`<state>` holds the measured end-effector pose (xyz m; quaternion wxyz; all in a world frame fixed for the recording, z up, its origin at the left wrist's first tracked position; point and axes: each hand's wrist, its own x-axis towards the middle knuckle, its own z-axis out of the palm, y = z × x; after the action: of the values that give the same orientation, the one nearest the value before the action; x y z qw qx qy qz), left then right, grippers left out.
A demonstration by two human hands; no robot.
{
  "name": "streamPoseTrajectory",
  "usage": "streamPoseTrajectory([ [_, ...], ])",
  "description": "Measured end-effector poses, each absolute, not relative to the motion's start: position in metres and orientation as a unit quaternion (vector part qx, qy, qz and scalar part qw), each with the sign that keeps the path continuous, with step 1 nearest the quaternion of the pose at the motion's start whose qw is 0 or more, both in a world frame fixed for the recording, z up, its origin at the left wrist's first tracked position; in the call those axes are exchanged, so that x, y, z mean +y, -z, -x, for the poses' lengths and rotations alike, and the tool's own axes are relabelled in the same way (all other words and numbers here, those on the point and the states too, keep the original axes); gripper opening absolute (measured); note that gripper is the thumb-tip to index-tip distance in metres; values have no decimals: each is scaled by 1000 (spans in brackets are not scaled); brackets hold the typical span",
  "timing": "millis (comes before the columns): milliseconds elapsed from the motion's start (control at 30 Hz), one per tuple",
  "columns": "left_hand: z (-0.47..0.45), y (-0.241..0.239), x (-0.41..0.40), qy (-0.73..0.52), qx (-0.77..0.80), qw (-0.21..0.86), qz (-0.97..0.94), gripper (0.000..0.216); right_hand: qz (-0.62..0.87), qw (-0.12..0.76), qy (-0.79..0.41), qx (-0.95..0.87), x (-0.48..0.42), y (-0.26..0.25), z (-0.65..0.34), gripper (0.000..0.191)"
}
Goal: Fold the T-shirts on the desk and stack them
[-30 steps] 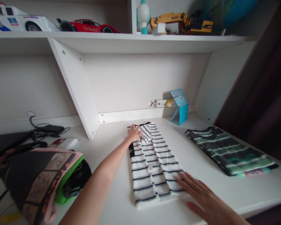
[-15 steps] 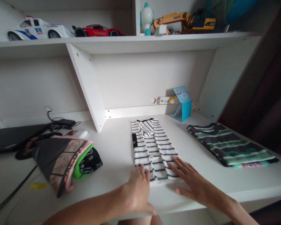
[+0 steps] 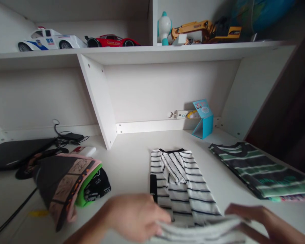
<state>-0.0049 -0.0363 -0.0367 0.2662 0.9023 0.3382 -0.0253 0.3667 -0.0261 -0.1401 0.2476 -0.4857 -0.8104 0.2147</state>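
Note:
A white shirt with black stripes (image 3: 179, 200) lies face down on the desk, its sides and sleeves turned inward and its dark-edged collar toward the back. My left hand (image 3: 134, 215) is closed on the near left part of the shirt's lower edge. At the near right, my right hand (image 3: 261, 220) pinches the same edge. Between the hands the edge is lifted off the desk and blurred by motion. To the right rests a folded shirt with green and grey stripes (image 3: 261, 169), with some pinkish cloth showing beneath it.
Crumpled dark, pink and green clothes (image 3: 66, 183) lie at the left, near a black laptop (image 3: 17, 152) and cables. A blue desk calendar (image 3: 205, 123) stands by a power strip (image 3: 181, 114). Above runs a shelf (image 3: 132, 56) with toy cars and a toy excavator (image 3: 205, 30).
Both hands, flat on the shirt before, have closed on its near edge and raised it. The view has tilted, so the shelf and desk things sit lower in the picture.

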Motion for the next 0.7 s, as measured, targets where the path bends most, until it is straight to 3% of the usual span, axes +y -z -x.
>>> streamPoseTrajectory([
  [67, 3, 16, 17, 11, 350, 332, -876, 11, 513, 266, -256, -775, 22, 115, -356, 38],
  [167, -5, 28, 103, -43, 466, 419, -778, 10, 531, 272, -363, -716, 103, 99, -324, 38],
  [267, -9, 61, 159, -102, 569, 472, -666, 8, 545, 265, -376, -701, 158, 112, -295, 37],
  [400, 0, 82, 182, -107, 569, 489, -652, 5, 552, 253, -359, -709, 183, 139, -284, 34],
  [600, 13, 99, 201, -119, 566, 292, -762, 14, 610, 234, -235, -719, 205, 150, -295, 25],
  [700, 10, 115, 207, -114, 581, 243, -768, 25, 635, 201, -186, -722, 211, 158, -295, 24],
])
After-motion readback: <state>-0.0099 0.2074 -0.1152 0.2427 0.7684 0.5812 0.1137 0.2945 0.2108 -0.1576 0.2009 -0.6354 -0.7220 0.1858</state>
